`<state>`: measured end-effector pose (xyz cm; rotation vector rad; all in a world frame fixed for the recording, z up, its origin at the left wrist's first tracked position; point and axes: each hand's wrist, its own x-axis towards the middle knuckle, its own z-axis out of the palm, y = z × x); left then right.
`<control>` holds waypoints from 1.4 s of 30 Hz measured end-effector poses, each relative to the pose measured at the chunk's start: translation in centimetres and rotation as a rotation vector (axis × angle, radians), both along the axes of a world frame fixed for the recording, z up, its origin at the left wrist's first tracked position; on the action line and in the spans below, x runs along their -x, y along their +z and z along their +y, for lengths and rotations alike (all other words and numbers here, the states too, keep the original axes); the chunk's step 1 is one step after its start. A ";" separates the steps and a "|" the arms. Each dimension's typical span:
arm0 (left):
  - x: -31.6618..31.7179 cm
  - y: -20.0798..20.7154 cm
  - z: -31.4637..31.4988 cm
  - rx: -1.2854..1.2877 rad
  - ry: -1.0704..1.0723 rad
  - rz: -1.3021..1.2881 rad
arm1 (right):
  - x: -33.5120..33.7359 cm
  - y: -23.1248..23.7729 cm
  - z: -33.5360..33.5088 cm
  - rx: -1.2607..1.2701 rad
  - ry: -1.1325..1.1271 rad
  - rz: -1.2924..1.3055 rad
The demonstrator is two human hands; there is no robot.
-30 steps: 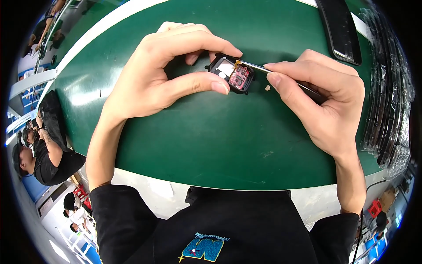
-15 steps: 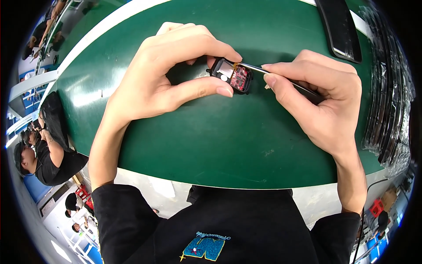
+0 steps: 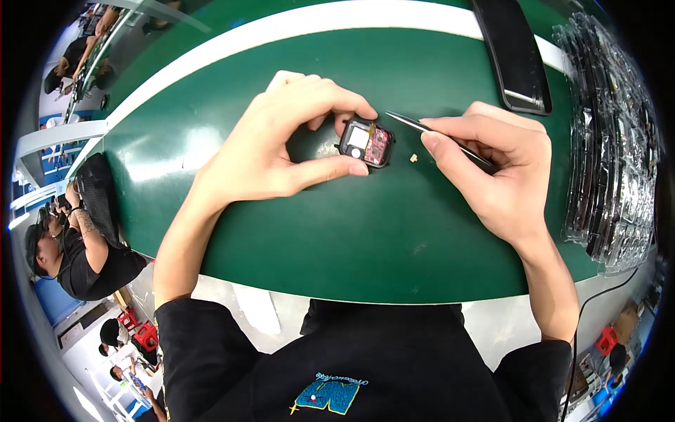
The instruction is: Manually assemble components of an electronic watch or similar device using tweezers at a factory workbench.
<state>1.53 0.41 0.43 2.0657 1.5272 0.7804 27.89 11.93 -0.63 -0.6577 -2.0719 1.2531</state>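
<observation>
left hand (image 3: pixel 281 151) grip closed on small open device (image 3: pixel 365 143), right hand (image 3: pixel 492 172) pinching tweezers (image 3: pixel 439 136) beside it

Worktop (image 3: pixel 337 239): dark green mat surface with a white band (image 3: pixel 337 28) along the far edge and a pale front edge. Lying on it: 1 small black-cased device (image 3: pixel 365 143), opened, showing a red circuit board, near centre; 1 tiny pale part (image 3: pixel 414 158) just right of it; 1 long black flat object (image 3: pixel 513 53) at far right; a stack of clear plastic trays (image 3: pixel 612 141) along the right side.
</observation>
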 end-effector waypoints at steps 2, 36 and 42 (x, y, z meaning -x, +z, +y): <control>-0.4 0.6 -0.1 -0.014 0.000 0.037 | -0.3 0.5 0.2 -0.026 0.009 0.043; -30.1 12.7 39.6 -0.251 -0.408 0.123 | -0.2 -0.7 0.4 0.021 0.010 0.187; -31.3 10.7 42.7 -0.184 -0.470 0.178 | -0.6 -1.0 0.6 -0.025 0.002 0.111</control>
